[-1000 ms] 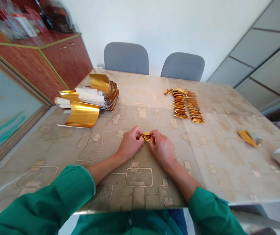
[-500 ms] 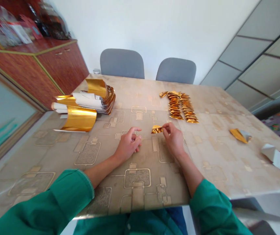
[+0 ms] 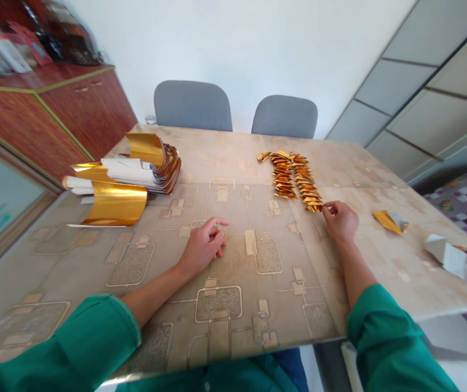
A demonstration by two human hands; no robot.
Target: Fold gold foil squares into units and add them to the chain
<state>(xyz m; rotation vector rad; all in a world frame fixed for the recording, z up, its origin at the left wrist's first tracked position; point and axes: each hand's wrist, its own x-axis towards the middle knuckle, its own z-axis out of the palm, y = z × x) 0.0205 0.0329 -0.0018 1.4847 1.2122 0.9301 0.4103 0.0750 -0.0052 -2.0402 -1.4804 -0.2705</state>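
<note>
My right hand (image 3: 340,221) reaches to the near end of a row of small folded gold foil pieces (image 3: 294,177). Its fingertips pinch a folded gold piece (image 3: 315,207) at that end of the row. My left hand (image 3: 205,244) rests on the patterned table (image 3: 233,305) near the middle, fingers loosely curled with the index finger out, holding nothing. Both arms wear green sleeves.
A stack of curled gold-and-white foil sheets (image 3: 127,177) lies at the left of the table. A gold and white folded sheet (image 3: 390,221) and white folded paper (image 3: 449,257) lie at the right edge. Two grey chairs (image 3: 233,111) stand behind the table; a wooden cabinet (image 3: 53,109) is at the left.
Both hands held the folded gold piece together at the table's middle. The left hand let go and stayed; the right hand carried the piece right and away to the row's near end.
</note>
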